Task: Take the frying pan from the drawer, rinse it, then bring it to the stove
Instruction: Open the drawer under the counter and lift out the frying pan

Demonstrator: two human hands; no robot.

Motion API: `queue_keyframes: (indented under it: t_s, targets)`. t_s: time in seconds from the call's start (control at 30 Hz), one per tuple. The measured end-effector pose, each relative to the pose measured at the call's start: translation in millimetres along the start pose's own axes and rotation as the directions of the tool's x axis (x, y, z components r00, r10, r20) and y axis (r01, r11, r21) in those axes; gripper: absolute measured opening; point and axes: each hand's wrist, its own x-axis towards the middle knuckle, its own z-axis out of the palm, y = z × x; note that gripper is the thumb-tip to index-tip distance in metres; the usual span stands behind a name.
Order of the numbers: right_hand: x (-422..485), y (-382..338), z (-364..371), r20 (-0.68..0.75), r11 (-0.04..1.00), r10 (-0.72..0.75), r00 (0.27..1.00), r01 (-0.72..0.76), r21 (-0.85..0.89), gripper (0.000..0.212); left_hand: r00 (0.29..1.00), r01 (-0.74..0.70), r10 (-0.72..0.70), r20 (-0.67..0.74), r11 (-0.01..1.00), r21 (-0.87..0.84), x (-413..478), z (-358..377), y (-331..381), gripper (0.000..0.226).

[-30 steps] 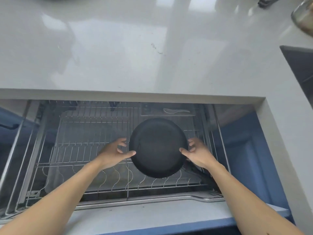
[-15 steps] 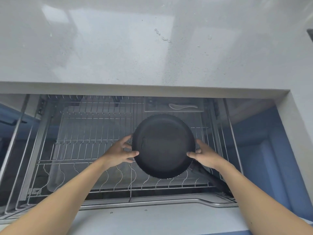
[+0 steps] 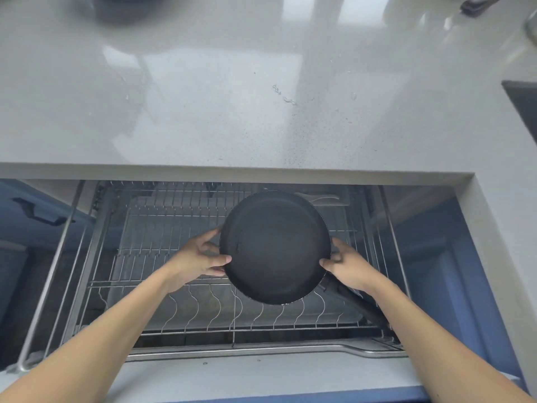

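My left hand point(image 3: 200, 257) and right hand point(image 3: 348, 266) clasp opposite sides of the black frying pan point(image 3: 274, 247), fingers closed on its rim, holding it above the wire rack point(image 3: 180, 298) of the open drawer point(image 3: 261, 349); beyond the pan lies the grey tabletop point(image 3: 232, 112).

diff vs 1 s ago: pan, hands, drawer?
The pan has come up and toward the counter; it now covers part of the spoon tray at the back of the rack. Left hand and right hand keep the same two-sided grip on its rim and rose with it. Its handle points back under the right forearm. Unchanged: drawer open, rack otherwise bare.
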Motion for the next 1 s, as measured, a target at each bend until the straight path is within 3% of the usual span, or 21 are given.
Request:
queue_keyframes:
  t_s: [0.13,0.33,0.43,0.73,1.0]
  targets:
    - [-17.0,-29.4,-4.0,0.032,0.997,-0.068,0.997,0.069,-0.035,0.060,0.999,-0.027,0.027,-0.025,0.999,-0.030,-30.0,-18.0,3.0,0.092]
    - [-60.9,-60.6,-12.9,0.055,0.985,-0.155,0.986,0.159,-0.073,0.057,0.994,-0.106,0.107,0.003,0.989,-0.106,-98.6,-28.1,19.4,0.070]
    - [-93.8,-80.5,-15.5,0.104,0.974,-0.215,0.971,0.222,-0.055,0.045,0.995,-0.096,0.096,-0.008,0.986,-0.134,-130.7,-31.1,29.9,0.074]
    - [-189.9,-118.3,-17.9,0.141,0.957,-0.280,0.950,0.288,-0.038,0.048,0.996,-0.078,0.072,-0.055,0.990,-0.117,-227.6,-38.2,52.7,0.083]
    - [-250.8,-177.4,-52.1,0.093,0.938,-0.345,0.934,0.347,-0.014,0.049,0.969,-0.211,0.198,-0.151,0.975,-0.075,-290.6,-51.5,118.7,0.078]
